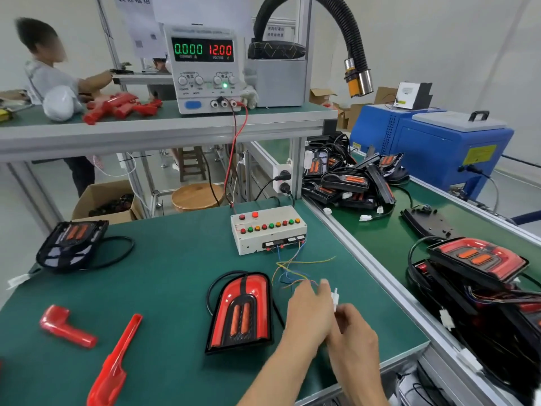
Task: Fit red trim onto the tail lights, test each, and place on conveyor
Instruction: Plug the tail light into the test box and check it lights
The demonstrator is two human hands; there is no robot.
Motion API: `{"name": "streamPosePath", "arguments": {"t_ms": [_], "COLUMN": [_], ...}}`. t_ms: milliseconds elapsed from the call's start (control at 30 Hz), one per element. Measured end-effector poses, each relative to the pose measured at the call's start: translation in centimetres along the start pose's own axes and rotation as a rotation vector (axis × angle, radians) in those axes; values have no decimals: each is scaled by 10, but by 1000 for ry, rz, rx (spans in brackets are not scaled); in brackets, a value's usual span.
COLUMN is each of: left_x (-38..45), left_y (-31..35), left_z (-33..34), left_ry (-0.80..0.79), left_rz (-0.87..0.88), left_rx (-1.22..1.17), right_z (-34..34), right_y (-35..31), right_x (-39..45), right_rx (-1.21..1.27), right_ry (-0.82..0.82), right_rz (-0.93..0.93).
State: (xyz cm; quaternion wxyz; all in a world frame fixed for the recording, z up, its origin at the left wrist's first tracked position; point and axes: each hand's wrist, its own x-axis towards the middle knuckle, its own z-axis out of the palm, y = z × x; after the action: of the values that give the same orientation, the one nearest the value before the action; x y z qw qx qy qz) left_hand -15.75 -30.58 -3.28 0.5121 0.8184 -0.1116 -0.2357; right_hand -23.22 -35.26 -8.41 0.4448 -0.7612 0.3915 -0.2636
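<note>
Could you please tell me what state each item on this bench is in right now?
Power supply: on, reading 0.000 and 12.00.
Test box: wired to coloured leads; lamps not clearly lit.
Trimmed tail light: flat on the mat, red trim fitted, unlit.
White connector: pinched between both hands.
Left hand: fingers on the connector.
Right hand: fingers on the connector.
Untrimmed tail light: no red trim.
Loose red trims: lying unfitted.

— Inspector: What is showing of the person's own body?

— Assistant: Two forearms are entering from the bottom edge, ending in the left hand (307, 313) and right hand (355, 336).

— Inspector: Anything being worn?

— Assistant: Both hands are showing bare; no glove, ring or watch is appearing. The forearms are showing uncovered as far as the frame edge, with no sleeve cuff coming into view.
</note>
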Motion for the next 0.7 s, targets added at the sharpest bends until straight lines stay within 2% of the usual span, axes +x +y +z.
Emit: {"name": "streamPosePath", "arguments": {"t_ms": [100,167,233,267,333,400,467,567,633,700], "left_x": [-41,-60,-58,-53,-36,-20,-9,1,4,4], "left_y": [-7,-19,-37,-47,-65,-78,-84,-88,-87,-87], "left_z": [-34,-64,-98,-114,-139,-148,-146,-141,-137,-134], "left_ry": [101,249,456,512,466,333,232,203,176,159], "left_rz": [245,359,355,292,66,-93,-162,-194,-210,-233], "left_rx": [-1,-31,59,150,337,452,396,266,173,72], "right_z": [-7,-12,-16,-17,-19,-19,-17,-18,-19,-18], "right_y": [-1,-3,-8,-9,-15,-22,-30,-37,-39,-38], "right_x": [-7,-13,-18,-20,-25,-30,-36,-45,-48,-48], "right_rx": [191,243,196,171,109,-23,-139,-165,-66,93], "right_ry": [-163,-313,-446,-483,-538,-623,-700,-733,-756,-789], "right_rz": [10,13,16,21,25,10,-10,-23,27,167]}}
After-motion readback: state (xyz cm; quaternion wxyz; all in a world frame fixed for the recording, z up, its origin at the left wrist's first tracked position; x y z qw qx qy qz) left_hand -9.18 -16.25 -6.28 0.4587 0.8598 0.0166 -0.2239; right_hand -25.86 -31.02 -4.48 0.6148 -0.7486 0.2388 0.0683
